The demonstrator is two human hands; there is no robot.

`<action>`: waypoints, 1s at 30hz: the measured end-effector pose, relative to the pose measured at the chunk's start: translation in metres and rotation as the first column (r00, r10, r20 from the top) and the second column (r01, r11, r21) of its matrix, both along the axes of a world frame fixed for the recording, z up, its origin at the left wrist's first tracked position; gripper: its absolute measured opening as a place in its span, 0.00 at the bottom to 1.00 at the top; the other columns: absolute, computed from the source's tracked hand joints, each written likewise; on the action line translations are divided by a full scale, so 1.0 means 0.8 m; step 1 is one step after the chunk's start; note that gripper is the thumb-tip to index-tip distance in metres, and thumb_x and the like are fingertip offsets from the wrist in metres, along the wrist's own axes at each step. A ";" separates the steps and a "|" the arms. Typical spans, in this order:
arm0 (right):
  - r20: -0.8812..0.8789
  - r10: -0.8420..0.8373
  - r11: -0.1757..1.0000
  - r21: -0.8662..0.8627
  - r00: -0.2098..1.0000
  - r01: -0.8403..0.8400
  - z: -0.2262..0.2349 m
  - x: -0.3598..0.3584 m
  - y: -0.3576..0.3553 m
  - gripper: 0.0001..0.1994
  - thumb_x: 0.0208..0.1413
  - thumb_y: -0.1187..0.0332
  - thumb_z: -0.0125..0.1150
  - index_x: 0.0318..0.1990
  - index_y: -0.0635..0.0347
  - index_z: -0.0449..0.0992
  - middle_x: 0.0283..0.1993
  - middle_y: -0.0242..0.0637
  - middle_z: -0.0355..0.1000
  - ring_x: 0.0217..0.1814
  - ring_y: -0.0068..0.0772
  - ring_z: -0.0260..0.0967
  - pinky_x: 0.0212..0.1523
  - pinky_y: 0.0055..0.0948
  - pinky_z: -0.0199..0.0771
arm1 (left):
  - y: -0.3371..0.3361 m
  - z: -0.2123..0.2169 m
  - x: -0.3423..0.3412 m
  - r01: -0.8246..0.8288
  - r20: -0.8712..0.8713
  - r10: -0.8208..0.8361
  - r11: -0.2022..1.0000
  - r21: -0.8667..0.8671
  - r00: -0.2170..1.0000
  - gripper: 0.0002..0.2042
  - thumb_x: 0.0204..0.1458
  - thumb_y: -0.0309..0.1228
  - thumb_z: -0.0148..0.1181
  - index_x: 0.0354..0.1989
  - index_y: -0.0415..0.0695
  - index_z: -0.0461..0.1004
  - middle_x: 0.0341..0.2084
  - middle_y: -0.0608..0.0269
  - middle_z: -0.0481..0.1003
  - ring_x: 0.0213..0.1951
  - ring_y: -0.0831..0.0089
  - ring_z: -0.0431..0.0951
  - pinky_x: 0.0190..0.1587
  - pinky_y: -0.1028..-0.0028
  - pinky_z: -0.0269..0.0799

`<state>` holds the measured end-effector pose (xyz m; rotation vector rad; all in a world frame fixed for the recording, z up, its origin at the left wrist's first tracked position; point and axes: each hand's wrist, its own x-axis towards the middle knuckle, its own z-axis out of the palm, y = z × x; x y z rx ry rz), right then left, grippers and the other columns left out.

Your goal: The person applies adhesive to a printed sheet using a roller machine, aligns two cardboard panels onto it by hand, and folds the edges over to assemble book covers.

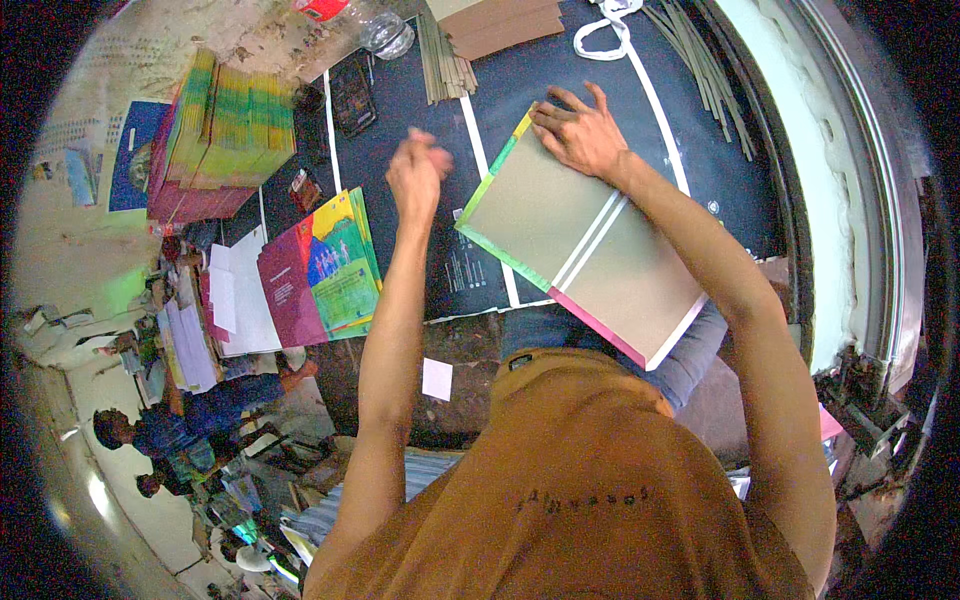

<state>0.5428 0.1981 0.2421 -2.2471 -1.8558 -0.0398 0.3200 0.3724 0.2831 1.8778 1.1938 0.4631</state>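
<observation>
I am looking down into a small bookbinding or print-finishing workshop. A stack of colourful printed covers [225,130] stands on the dark work mat [420,90], with loose covers [320,270] beside it, bundles of thin card strips [445,60] and brown board sheets [500,25] at the far edge. Other people [180,430] sit among paper piles nearby.

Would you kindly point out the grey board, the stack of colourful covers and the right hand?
grey board [560,235], head view, on its bare grey face.
stack of colourful covers [225,125], head view, on its top.
right hand [578,135], head view, on its back.
</observation>
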 end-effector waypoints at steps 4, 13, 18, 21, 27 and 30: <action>0.076 0.057 0.991 0.120 0.995 -0.065 -0.013 -0.004 0.000 0.28 0.69 0.49 0.45 0.71 0.51 0.66 0.75 0.32 0.61 0.82 0.38 0.47 0.78 0.62 0.38 | -0.056 -0.089 0.012 0.200 -0.257 0.009 0.600 0.774 0.966 0.28 0.67 0.44 0.48 0.65 0.29 0.64 0.68 0.33 0.60 0.70 0.34 0.55 0.71 0.46 0.51; 0.004 0.135 0.990 0.034 0.991 -0.135 -0.027 -0.147 -0.021 0.30 0.68 0.49 0.48 0.71 0.56 0.64 0.75 0.35 0.62 0.81 0.36 0.49 0.78 0.62 0.38 | -0.050 -0.093 0.012 0.261 -0.351 -0.009 0.688 0.677 0.936 0.31 0.67 0.45 0.47 0.69 0.30 0.59 0.71 0.36 0.55 0.74 0.38 0.49 0.73 0.42 0.45; -0.317 -0.139 0.954 -0.296 0.938 0.041 0.073 -0.187 -0.112 0.32 0.66 0.47 0.52 0.71 0.58 0.64 0.71 0.41 0.67 0.78 0.41 0.55 0.78 0.64 0.36 | -0.061 -0.091 0.016 0.263 -0.380 -0.002 0.725 0.637 0.925 0.32 0.66 0.45 0.49 0.69 0.30 0.59 0.71 0.36 0.54 0.75 0.38 0.47 0.73 0.42 0.46; -0.266 -0.461 0.876 -0.287 0.847 0.387 0.076 -0.197 -0.211 0.41 0.61 0.43 0.57 0.74 0.58 0.57 0.71 0.53 0.63 0.77 0.52 0.56 0.75 0.72 0.37 | -0.069 -0.084 0.019 0.225 -0.093 -0.220 0.708 0.670 0.971 0.32 0.65 0.45 0.52 0.69 0.32 0.60 0.71 0.35 0.54 0.73 0.35 0.49 0.72 0.42 0.46; -0.264 -0.635 0.755 -0.412 0.726 0.511 0.092 -0.221 -0.235 0.49 0.60 0.38 0.57 0.78 0.59 0.45 0.72 0.70 0.57 0.77 0.67 0.51 0.72 0.78 0.34 | -0.128 -0.027 0.128 0.629 -0.084 -0.724 0.529 0.569 0.685 0.26 0.62 0.47 0.54 0.59 0.38 0.72 0.60 0.43 0.70 0.64 0.46 0.67 0.67 0.52 0.60; -0.195 -0.653 0.715 -0.479 0.732 0.510 0.092 -0.221 -0.211 0.50 0.60 0.36 0.54 0.78 0.60 0.43 0.71 0.76 0.55 0.77 0.73 0.50 0.72 0.79 0.33 | -0.124 -0.010 0.177 0.807 -0.322 -0.755 0.445 0.388 0.572 0.26 0.63 0.52 0.52 0.50 0.40 0.79 0.53 0.47 0.75 0.57 0.49 0.73 0.61 0.54 0.68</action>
